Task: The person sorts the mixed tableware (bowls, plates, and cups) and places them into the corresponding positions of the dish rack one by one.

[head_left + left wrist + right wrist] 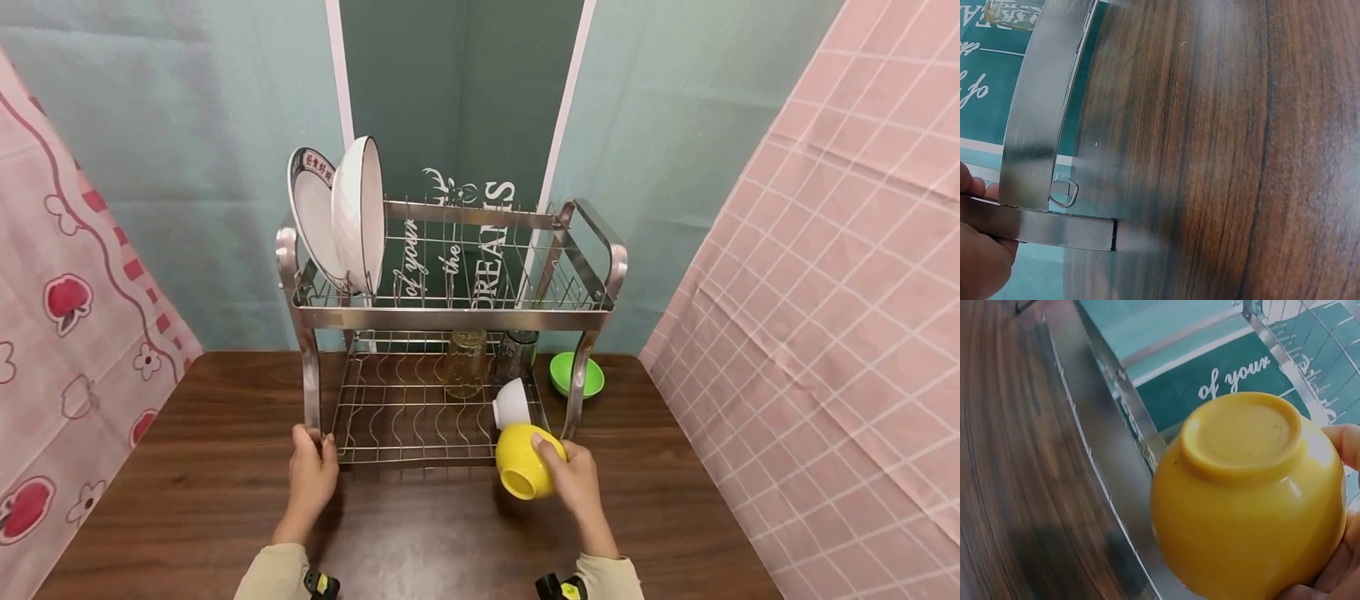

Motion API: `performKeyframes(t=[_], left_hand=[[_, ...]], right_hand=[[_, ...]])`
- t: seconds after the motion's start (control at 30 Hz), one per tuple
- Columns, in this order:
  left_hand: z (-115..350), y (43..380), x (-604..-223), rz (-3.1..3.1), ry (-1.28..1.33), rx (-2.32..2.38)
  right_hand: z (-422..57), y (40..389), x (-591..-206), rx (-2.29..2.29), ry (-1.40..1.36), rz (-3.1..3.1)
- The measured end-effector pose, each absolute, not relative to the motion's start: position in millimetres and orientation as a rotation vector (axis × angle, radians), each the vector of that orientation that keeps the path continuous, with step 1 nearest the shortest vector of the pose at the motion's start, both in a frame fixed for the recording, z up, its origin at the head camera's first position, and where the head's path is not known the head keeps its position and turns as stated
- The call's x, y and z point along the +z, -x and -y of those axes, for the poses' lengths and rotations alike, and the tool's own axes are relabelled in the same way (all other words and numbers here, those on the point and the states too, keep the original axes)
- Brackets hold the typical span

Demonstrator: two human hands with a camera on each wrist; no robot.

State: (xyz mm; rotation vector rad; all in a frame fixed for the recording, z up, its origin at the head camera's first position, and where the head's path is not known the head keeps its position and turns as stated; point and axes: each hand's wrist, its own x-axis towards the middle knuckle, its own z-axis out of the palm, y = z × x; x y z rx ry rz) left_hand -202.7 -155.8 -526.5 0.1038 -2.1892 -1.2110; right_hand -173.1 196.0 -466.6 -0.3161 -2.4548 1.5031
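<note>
A two-tier metal dish rack stands on the wooden table. My left hand grips the front left leg near its foot; the left wrist view shows thumb and fingers on either side of the metal leg. In my right hand is a yellow bowl, tilted on its side with its base toward me, at the lower tier's front right corner. Its round foot faces up in the right wrist view. Just behind it a small white bowl leans on the lower tier.
A white plate and a large white bowl stand on edge at the upper tier's left. An amber glass and a dark glass are on the lower tier. A green bowl sits beside the rack's right side.
</note>
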Motion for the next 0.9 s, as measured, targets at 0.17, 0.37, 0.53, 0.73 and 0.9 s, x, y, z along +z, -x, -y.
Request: performKeyframes(t=[0.17, 0.37, 0.53, 0.73, 0.9], left_hand=[[156, 202, -528, 2.185, -0.096, -1.214], [158, 203, -528, 2.200, -0.084, -1.214], [158, 200, -527, 2.222, -0.100, -1.232], [159, 200, -525, 2.243, -0.111, -1.252], [159, 201, -524, 2.261, -0.115, -1.273]], right_hand=[[-185, 175, -465, 1.672, 0.285, 2.341], [-172, 180, -464, 1.820, 0.227, 2.228], [-164, 185, -467, 1.874, 0.136, 2.244], [-157, 190, -466, 1.954, 0.077, 2.273], [-156, 199, -469, 2.037, 0.051, 2.264]])
